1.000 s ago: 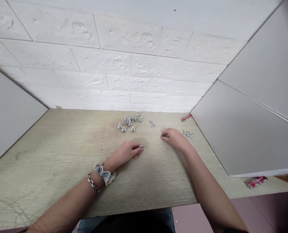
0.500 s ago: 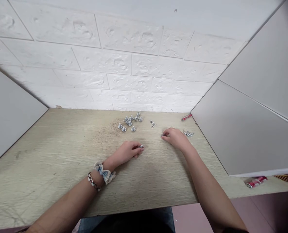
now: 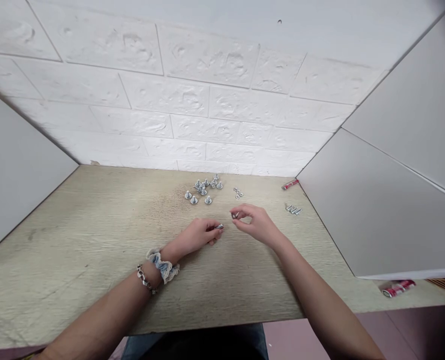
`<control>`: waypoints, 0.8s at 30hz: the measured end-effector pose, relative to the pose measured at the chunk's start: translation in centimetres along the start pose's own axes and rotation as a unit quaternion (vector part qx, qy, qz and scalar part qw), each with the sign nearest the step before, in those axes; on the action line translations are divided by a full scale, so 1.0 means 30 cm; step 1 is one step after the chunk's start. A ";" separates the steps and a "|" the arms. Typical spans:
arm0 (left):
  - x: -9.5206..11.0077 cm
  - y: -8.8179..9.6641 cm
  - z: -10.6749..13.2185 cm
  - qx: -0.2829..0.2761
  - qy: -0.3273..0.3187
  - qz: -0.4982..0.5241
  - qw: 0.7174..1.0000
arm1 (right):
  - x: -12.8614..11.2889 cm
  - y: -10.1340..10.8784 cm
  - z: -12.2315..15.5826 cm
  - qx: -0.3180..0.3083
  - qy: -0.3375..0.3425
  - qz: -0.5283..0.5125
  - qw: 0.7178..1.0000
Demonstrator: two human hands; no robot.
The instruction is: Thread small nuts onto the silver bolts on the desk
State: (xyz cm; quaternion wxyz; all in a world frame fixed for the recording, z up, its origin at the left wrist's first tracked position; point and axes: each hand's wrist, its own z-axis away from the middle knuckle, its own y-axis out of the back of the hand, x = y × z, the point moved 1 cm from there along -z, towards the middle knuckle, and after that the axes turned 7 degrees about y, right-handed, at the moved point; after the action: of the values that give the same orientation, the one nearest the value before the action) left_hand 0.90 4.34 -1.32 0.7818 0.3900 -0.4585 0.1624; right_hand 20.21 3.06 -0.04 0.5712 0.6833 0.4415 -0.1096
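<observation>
My left hand [image 3: 199, 235] rests low over the middle of the table, thumb and fingers closed on a small silver bolt [image 3: 219, 226] that points right. My right hand [image 3: 258, 225] is just to its right, pinching a small dark metal ring [image 3: 234, 216], a nut or a washer; I cannot tell which. The two pieces are close but apart. Behind my hands lie several small nuts [image 3: 238, 193]. To their left stands a cluster of bolts with wide washers on them [image 3: 203, 190], shanks mostly up.
Several loose bolts [image 3: 293, 210] lie to the right. A red battery-like cylinder [image 3: 290, 184] is at the back right corner, another red cylinder [image 3: 398, 288] near the front right edge. A white brick-pattern wall [image 3: 192, 125] and grey side panels [image 3: 391, 210] bound the wooden table [image 3: 94, 240].
My right hand has moved left toward my left hand, carrying the small metal ring, which now shows between its fingertips. My left hand keeps its hold on the bolt. The view has shifted slightly.
</observation>
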 end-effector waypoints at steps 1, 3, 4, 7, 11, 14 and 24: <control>0.002 0.001 0.001 -0.002 -0.001 0.003 1.000 | -0.012 -0.019 0.002 -0.010 0.016 -0.017 1.000; 0.003 0.002 0.003 -0.002 -0.007 0.007 1.000 | -0.028 -0.052 0.005 -0.031 0.049 -0.031 0.998; 0.001 0.002 0.003 -0.001 -0.010 0.006 1.000 | -0.033 -0.064 0.006 -0.039 0.062 -0.031 0.997; -0.006 0.001 0.002 0.002 -0.018 -0.001 1.000 | -0.039 -0.083 0.006 -0.046 0.077 -0.023 0.996; -0.010 0.001 -0.003 0.002 -0.013 -0.017 1.000 | -0.040 -0.090 0.005 -0.044 0.086 -0.015 0.995; -0.008 0.002 -0.005 0.003 0.003 -0.040 0.999 | -0.040 -0.097 0.005 -0.049 0.107 0.003 0.993; -0.005 0.017 0.001 -0.055 -0.011 0.096 0.994 | -0.009 -0.111 0.006 -0.037 0.116 0.026 0.992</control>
State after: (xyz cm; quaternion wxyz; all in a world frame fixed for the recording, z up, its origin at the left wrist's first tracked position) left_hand 0.51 4.67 -1.20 0.7779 0.3023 -0.5108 0.2063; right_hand 17.69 2.63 -2.21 0.5434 0.6814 0.4904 0.0018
